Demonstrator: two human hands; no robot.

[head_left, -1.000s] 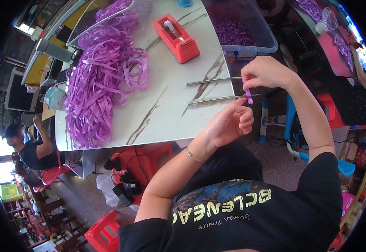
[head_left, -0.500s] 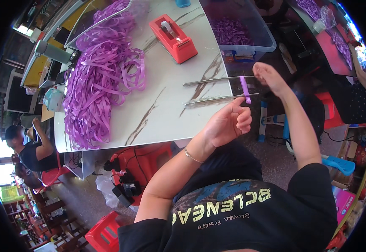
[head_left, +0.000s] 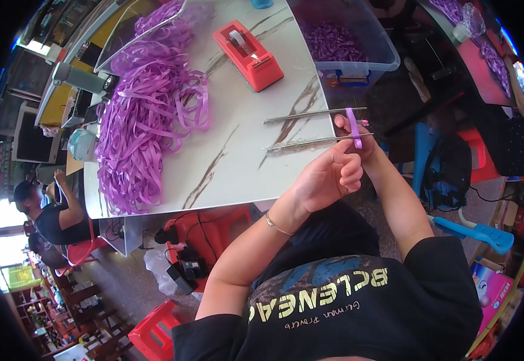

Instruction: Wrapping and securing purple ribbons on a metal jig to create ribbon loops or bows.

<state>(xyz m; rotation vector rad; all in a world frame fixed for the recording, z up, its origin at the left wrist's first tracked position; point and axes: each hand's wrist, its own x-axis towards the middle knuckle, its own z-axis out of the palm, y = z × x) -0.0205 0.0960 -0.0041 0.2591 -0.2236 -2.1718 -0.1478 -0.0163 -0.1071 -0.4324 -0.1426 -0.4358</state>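
Note:
Two thin metal rods [head_left: 310, 114] stick out past the right edge of the white table, side by side, the nearer one under clear tape. A purple ribbon [head_left: 352, 123] is looped across both rods near their free ends. My left hand [head_left: 328, 177] is at the nearer rod, its index finger and thumb pressed on the ribbon and the other fingers curled. My right hand [head_left: 367, 147] reaches up behind the ribbon between the rods, fingers bent about it. Part of that hand is hidden by the ribbon and my left fingers.
A big heap of purple ribbon [head_left: 135, 120] covers the table's left side. A red tape dispenser [head_left: 249, 55] stands at the back. Beyond the right edge is a clear plastic bin [head_left: 382, 60] with purple pieces. A person [head_left: 57, 207] sits at far left. Red stools [head_left: 157, 331] stand below.
My right hand has come down and left from beyond the far rod's end to behind the ribbon between the rods. My left hand has stayed at the ribbon.

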